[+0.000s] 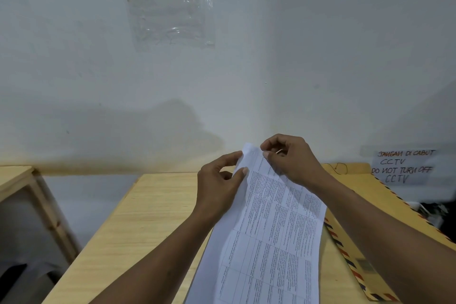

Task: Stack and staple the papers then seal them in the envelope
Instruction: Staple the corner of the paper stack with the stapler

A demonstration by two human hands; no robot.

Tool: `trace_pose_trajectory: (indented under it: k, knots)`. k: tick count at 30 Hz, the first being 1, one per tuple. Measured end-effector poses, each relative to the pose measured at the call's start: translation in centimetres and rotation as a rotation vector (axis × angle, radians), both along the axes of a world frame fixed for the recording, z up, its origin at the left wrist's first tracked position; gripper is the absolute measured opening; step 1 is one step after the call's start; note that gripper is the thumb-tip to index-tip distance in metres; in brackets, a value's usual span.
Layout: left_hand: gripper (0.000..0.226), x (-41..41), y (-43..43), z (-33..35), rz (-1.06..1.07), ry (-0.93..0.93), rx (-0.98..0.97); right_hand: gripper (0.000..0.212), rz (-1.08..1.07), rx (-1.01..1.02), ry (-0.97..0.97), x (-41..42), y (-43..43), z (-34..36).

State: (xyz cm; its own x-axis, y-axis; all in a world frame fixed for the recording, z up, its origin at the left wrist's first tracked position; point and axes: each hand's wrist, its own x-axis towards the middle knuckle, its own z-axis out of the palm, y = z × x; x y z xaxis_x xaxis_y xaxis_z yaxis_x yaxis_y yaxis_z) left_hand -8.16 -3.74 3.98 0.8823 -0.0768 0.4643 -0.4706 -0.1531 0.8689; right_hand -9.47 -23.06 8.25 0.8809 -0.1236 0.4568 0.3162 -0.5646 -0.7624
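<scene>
both hands (256, 168) pinching papers' (271, 229) top edge

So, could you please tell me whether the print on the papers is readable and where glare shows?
Head view: print on the papers is too small and soft to read; glare glints on the plastic sheet; the handwritten CCTV notice is legible.

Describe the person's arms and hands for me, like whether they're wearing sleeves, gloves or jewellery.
No gloves on the left hand or right hand, and no sleeve, watch or bracelet on the left forearm or right forearm as far as the frame shows. A small shiny band glints at the right hand, perhaps a ring; I cannot tell.
</scene>
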Motion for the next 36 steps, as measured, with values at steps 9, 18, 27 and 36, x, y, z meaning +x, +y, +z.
trace_pose_trajectory:
  k: [9, 18, 27, 36]
  knots:
    - [0.019, 0.8, 0.0, -0.6, -0.014, -0.041, 0.083, 0.017, 0.019, -0.051, 0.034, -0.2, 0.2, 0.1]
    - [0.021, 1.3, -0.3, -0.8, -0.031, 0.045, 0.062, 0.02, 0.005, -0.098, 0.073, 0.2, 0.0, 0.1]
    - [0.015, 2.6, -1.1, -2.2, -0.101, 0.183, 0.108, 0.018, -0.063, -0.26, 0.229, -0.9, -3.3, -1.2]
    - [0.014, 3.1, -4.9, -4.7, -0.208, 0.229, 0.271, 0.015, -0.221, -0.402, 0.605, -5.1, -10.5, -6.8]
